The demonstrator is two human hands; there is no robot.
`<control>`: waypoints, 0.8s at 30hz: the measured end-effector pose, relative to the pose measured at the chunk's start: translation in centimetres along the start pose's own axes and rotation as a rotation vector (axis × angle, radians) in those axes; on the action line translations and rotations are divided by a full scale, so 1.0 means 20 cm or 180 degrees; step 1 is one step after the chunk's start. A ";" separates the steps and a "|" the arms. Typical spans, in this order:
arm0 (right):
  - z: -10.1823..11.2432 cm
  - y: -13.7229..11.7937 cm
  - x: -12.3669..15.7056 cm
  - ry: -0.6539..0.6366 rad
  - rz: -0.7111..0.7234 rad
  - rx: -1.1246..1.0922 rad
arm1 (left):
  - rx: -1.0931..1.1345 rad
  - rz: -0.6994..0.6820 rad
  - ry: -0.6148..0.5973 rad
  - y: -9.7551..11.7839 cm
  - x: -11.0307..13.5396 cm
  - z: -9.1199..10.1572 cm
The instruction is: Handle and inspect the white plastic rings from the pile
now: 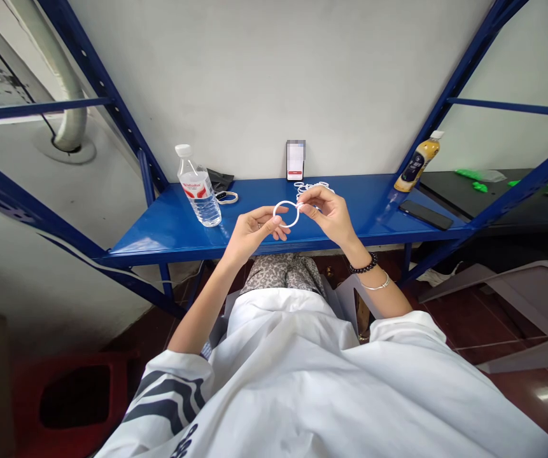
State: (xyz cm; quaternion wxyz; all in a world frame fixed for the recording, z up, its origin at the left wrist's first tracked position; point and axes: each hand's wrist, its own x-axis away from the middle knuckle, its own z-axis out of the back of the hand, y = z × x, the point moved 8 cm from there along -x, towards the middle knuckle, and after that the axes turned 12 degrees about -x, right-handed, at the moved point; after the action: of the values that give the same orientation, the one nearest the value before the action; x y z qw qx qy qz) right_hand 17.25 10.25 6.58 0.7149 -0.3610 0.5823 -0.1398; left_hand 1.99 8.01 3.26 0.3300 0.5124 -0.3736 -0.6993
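Note:
A white ring (286, 214) is held up between both hands above the front edge of the blue shelf (168, 226). My left hand (253, 230) pinches the ring's left side with closed fingers. My right hand (327, 211) pinches its right side, where a small white piece sits at the fingertips. A beaded bracelet and a thin bangle circle my right wrist. Behind my hands lies a small pile of white rings (312, 187) on the shelf.
On the shelf stand a water bottle (198, 187), a phone propped upright (295, 160), a yellow drink bottle (417, 163) and a flat black phone (425, 215). A dark pouch and one ring (226, 197) lie by the water bottle. Blue rack struts slant on both sides.

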 end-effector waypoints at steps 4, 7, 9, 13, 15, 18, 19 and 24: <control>0.01 -0.02 0.00 0.0155 0.0130 0.0192 | -0.0294 -0.0113 0.0168 0.03 0.01 0.01; 0.01 -0.03 0.01 0.0188 0.0213 0.0210 | -0.0577 -0.0257 0.0291 0.05 0.02 0.02; 0.00 -0.03 0.01 0.0184 0.0223 0.0260 | -0.0772 -0.0350 0.0398 0.06 0.02 0.03; -0.01 -0.02 0.01 0.0180 0.0183 0.0364 | -0.1041 -0.0502 0.0558 0.07 0.03 0.04; -0.01 -0.02 0.02 0.0164 0.0188 0.0339 | -0.1094 -0.0560 0.0596 0.08 0.03 0.05; -0.02 -0.02 0.02 0.0130 0.0195 0.0264 | -0.1158 -0.0589 0.0622 0.08 0.03 0.05; -0.02 -0.02 0.02 0.0121 0.0188 0.0246 | -0.1178 -0.0590 0.0623 0.08 0.03 0.05; -0.02 -0.01 0.02 0.0119 0.0075 0.0291 | -0.1213 -0.0607 0.0600 0.09 0.04 0.04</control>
State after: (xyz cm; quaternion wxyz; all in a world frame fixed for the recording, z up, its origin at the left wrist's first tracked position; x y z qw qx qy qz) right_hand 17.05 9.75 6.45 0.7212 -0.3184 0.5928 -0.1646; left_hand 1.11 6.66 4.53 0.3866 0.5369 -0.1524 -0.7342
